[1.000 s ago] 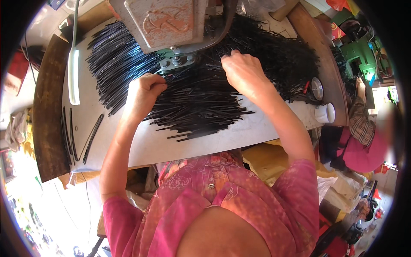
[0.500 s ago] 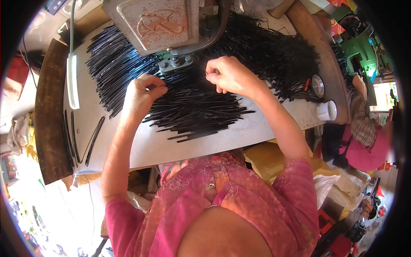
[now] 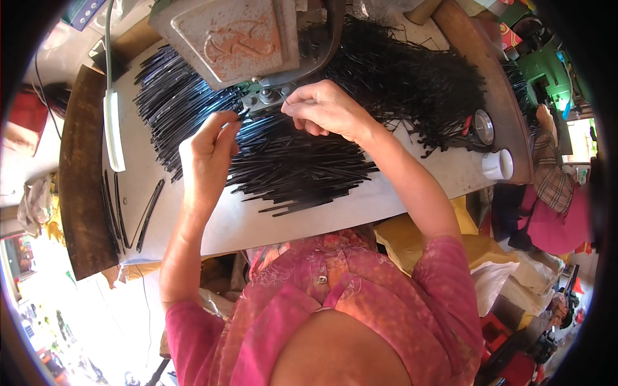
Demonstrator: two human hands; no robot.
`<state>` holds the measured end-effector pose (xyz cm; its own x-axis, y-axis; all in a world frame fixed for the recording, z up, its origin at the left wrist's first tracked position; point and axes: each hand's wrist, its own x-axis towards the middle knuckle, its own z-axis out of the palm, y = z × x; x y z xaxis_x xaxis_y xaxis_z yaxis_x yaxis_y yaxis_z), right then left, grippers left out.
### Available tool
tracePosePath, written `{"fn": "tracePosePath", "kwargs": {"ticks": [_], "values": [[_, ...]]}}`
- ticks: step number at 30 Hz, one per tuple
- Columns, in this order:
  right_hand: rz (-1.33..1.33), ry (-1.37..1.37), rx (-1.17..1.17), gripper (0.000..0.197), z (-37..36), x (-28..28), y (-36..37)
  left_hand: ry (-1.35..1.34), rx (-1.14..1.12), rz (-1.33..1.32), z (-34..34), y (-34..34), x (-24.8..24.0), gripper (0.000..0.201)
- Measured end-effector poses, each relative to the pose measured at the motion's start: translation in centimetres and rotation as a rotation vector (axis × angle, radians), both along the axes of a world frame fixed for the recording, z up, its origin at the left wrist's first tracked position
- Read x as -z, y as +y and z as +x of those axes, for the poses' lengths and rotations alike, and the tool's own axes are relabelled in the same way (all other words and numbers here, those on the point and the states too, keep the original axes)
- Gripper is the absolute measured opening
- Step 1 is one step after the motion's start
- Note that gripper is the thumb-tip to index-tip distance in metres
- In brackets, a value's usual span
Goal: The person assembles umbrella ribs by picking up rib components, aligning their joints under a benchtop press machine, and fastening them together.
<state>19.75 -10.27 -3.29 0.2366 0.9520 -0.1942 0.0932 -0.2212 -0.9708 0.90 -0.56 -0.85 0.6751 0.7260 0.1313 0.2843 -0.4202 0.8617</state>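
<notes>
Near the metal block with bolts (image 3: 266, 96), under the head of a grey machine (image 3: 225, 40), both my hands are at work. My left hand (image 3: 209, 147) is closed in a pinch, and the short dark end of a thin black strip (image 3: 244, 114) shows at its fingertips. From the right, my right hand (image 3: 327, 110) reaches to the block's edge with thumb and forefinger pressed together; whatever lies between them is too small to make out. A loose heap of black strips (image 3: 302, 167) lies below and between the hands.
More black strips (image 3: 180, 106) are laid in a bundle at the left, and a tangled black pile (image 3: 418, 80) fills the back right. A lit tube lamp (image 3: 112, 132) hangs left. A white cup (image 3: 497, 165) stands near the right edge. Another person's sleeve (image 3: 552, 174) shows at far right.
My right hand has moved left, up to the bolted block. My left hand has shifted slightly left and down, and a dark strip end now shows at its fingertips.
</notes>
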Motion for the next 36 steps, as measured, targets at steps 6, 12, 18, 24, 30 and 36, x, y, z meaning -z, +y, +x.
{"fn": "tracePosePath", "kwargs": {"ticks": [6, 12, 18, 24, 30, 36], "values": [[0.090, 0.119, 0.033, 0.021, -0.4, 0.3, 0.4, -0.136, 0.081, -0.448, -0.8, -0.3, 0.5, 0.013], [0.137, 0.338, 0.249, 0.019, -0.8, 1.2, 1.1, 0.073, -0.019, -0.202, 1.0, 0.8, 1.6, 0.026], [0.366, 0.709, 0.432, 0.017, -1.4, 1.6, 1.7, 0.067, -0.050, -0.127, 2.4, 1.1, 2.3, 0.023], [0.378, 0.693, 0.526, 0.013, -2.2, 1.3, 1.9, 0.038, -0.051, -0.042, 2.6, 1.3, 2.8, 0.021], [0.418, 0.661, 0.530, 0.012, -2.7, 1.6, 2.2, 0.021, -0.042, -0.047, 2.6, 1.1, 2.7, 0.021], [0.436, 0.654, 0.557, 0.014, -2.9, 1.7, 2.4, 0.023, -0.034, -0.017, 2.6, 1.1, 3.0, 0.021]]}}
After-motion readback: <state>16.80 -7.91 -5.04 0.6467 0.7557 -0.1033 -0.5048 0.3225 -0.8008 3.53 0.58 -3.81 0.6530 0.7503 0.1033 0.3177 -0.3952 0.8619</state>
